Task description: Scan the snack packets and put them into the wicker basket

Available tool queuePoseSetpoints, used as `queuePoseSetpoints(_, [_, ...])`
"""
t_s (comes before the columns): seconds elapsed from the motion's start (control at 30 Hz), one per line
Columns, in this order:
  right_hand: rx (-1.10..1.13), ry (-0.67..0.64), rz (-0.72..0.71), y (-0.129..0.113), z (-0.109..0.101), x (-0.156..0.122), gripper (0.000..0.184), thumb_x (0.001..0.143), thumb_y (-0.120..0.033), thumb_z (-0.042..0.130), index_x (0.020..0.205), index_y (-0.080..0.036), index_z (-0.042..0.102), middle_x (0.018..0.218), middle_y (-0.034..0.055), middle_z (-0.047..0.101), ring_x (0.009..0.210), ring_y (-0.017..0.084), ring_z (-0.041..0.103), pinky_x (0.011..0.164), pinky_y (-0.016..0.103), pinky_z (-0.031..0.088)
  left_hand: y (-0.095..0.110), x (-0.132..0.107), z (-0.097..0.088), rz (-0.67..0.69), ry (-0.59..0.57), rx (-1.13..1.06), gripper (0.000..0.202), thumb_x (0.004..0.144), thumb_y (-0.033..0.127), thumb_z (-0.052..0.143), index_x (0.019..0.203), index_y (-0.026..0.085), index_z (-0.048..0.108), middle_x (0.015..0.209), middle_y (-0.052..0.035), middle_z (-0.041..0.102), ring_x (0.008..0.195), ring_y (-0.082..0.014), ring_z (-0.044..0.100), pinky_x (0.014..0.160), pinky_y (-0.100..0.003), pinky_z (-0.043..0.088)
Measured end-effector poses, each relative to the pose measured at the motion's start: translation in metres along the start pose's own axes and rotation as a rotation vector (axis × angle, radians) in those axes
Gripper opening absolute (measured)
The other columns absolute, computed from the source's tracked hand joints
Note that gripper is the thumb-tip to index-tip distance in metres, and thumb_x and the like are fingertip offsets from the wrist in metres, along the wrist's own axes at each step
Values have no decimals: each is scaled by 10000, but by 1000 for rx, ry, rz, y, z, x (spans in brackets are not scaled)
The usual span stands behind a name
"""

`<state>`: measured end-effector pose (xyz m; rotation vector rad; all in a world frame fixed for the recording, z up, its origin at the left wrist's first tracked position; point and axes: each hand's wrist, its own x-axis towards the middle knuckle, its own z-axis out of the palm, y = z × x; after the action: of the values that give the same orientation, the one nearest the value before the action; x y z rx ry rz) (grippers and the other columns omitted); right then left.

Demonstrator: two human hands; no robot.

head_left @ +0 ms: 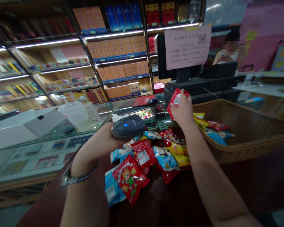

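Note:
My left hand [104,138] is wrapped round a dark grey handheld barcode scanner [128,126] with a blue light on top, held over the counter. My right hand [183,112] is raised above the counter and grips a small red snack packet [176,100]. Below both hands lies a heap of several snack packets [144,157] in red, blue and yellow on the dark wooden counter [239,176]. A metal watch [75,178] sits on my left wrist.
A wicker basket [246,126] with a few packets inside stands at the right. Behind it are a black till with a monitor [198,83] and a pink paper notice [187,46]. Shelves of boxed goods [118,47] fill the back; a person [229,50] sits at the far right. A glass display case [38,145] is at the left.

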<state>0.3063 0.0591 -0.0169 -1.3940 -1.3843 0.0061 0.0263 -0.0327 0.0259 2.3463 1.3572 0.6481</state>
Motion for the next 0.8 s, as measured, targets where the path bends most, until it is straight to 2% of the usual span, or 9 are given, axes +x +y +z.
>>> queuePoseSetpoints(0.1, [-184, 175, 113, 8, -7, 2, 802, 807, -327, 623, 1472, -2, 317, 1542, 320, 157, 1443, 457, 191, 1129, 641, 225, 2, -1, 0, -44, -26, -5, 276, 743, 296, 722, 980, 156, 707, 788, -24, 737, 658, -168, 632, 659, -290, 550])
queuePoseSetpoints(0.2, [-288, 234, 202, 19, -8, 3, 785, 804, -431, 633, 1413, -5, 383, 1559, 332, 81, 1442, 514, 74, 1076, 757, 110, 5, -1, 0, 0, -10, -18, 313, 737, 284, 730, 1025, 164, 705, 886, -27, 751, 745, -175, 647, 722, -294, 556])
queuePoseSetpoints(0.3, [-331, 285, 217, 23, -6, 4, 851, 799, -501, 626, 1431, -3, 351, 1562, 336, 53, 1437, 532, 9, 1033, 799, 80, 8, -1, 0, 30, -5, -20, 339, 732, 285, 735, 1051, 176, 707, 967, -28, 757, 795, -180, 651, 743, -291, 557])
queuePoseSetpoints(0.37, [-344, 310, 179, 21, -8, 4, 890, 796, -523, 626, 1450, 2, 327, 1568, 331, 42, 1441, 526, -9, 1035, 797, 83, 8, -1, -1, 10, -14, -14, 324, 739, 294, 726, 1043, 180, 711, 930, -22, 758, 743, -171, 643, 695, -282, 554])
queuePoseSetpoints(0.47, [-327, 275, 98, 14, -11, 3, 835, 800, -500, 633, 1440, -26, 379, 1570, 301, 123, 1448, 499, 62, 1060, 771, 114, 5, -2, -2, -16, -18, -1, 286, 744, 286, 711, 1006, 174, 718, 867, -20, 754, 713, -169, 632, 683, -284, 550])
queuePoseSetpoints(0.53, [-262, 105, 41, 9, -10, 2, 685, 813, -434, 632, 1372, -61, 497, 1497, 277, 334, 1406, 449, 265, 1084, 687, 237, 3, -3, -2, -24, -12, 1, 275, 740, 278, 711, 990, 165, 719, 864, -27, 755, 737, -178, 639, 721, -299, 554])
queuePoseSetpoints(0.63, [-70, -396, -80, 0, 4, -5, 427, 817, -344, 637, 1178, -119, 677, 1208, 182, 643, 1138, 307, 588, 997, 440, 449, 0, -3, -2, -9, 16, -3, 311, 739, 276, 719, 1029, 162, 711, 956, -43, 761, 831, -199, 655, 828, -335, 550])
queuePoseSetpoints(0.7, [36, -727, -192, -9, 20, -15, 345, 794, -310, 668, 1099, -159, 724, 1077, 115, 713, 986, 238, 655, 883, 323, 494, -2, -3, -2, -5, 17, -1, 315, 749, 281, 719, 1040, 163, 708, 981, -48, 760, 872, -207, 658, 871, -348, 540])
queuePoseSetpoints(0.8, [28, -1052, -343, -26, 44, -35, 359, 760, -320, 703, 1096, -197, 730, 1078, 79, 729, 962, 225, 667, 825, 278, 491, -3, -3, -3, -3, 9, 18, 300, 757, 300, 724, 1021, 156, 710, 944, -49, 759, 868, -209, 657, 858, -344, 541])
